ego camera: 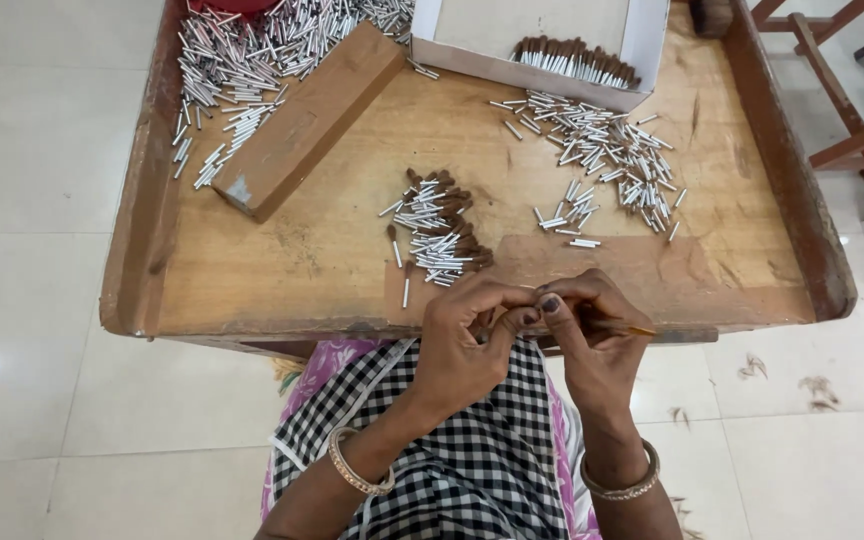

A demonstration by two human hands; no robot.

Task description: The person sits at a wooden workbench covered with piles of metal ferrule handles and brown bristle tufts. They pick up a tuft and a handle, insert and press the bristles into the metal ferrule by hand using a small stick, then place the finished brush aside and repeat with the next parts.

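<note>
Here, at the tray's (252,320) six o'clock edge, your left hand (467,345) and right hand (592,340) pinch together on one thin stick (624,327) — likely light, stiff and snappable — so grip near its middle.

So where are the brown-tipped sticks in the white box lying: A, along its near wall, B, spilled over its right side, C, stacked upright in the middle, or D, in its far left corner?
A: the brown-tipped sticks lie in a row against the white box's near wall.
</note>
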